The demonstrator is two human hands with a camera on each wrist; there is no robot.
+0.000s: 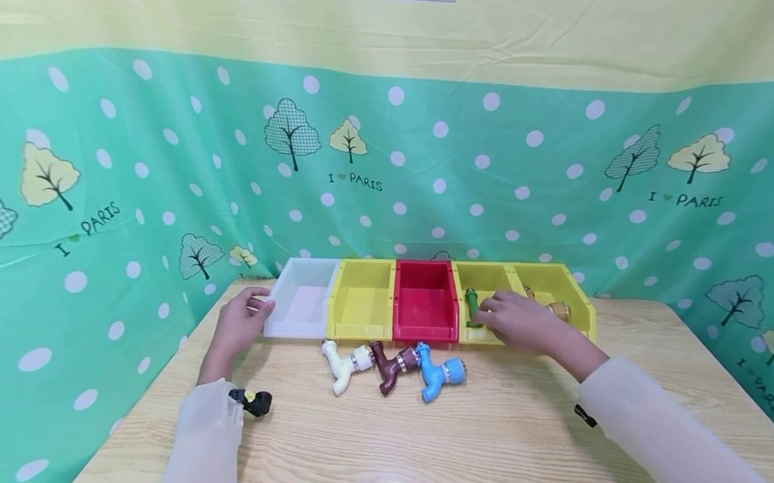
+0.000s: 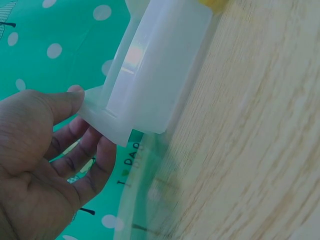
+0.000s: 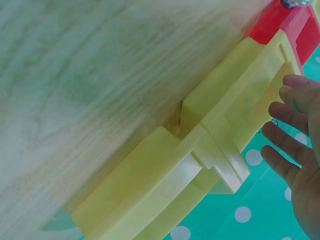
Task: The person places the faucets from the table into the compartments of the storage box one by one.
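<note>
At the left end of a row of bins, my left hand point(image 1: 240, 324) holds the near left corner of a translucent white bin point(image 1: 299, 329); the left wrist view shows its thumb on one side and curled fingers on the other. My right hand point(image 1: 517, 321) is over a yellow bin point(image 1: 488, 271), its fingertips beside a green tap point(image 1: 473, 306) in it. In the right wrist view, the fingers of this hand are spread and loosely bent, with nothing visible between them. A white tap point(image 1: 343, 364), a maroon tap point(image 1: 389, 365) and a blue tap point(image 1: 436, 371) lie before the bins.
Between the white bin and the green tap's bin stand another yellow bin point(image 1: 362, 265) and a red bin point(image 1: 427, 333). The rightmost yellow bin point(image 1: 583, 300) holds a copper-coloured tap point(image 1: 560, 310), partly hidden by my right hand. Behind the wooden table point(image 1: 320, 452) hangs a green printed curtain point(image 1: 422, 158).
</note>
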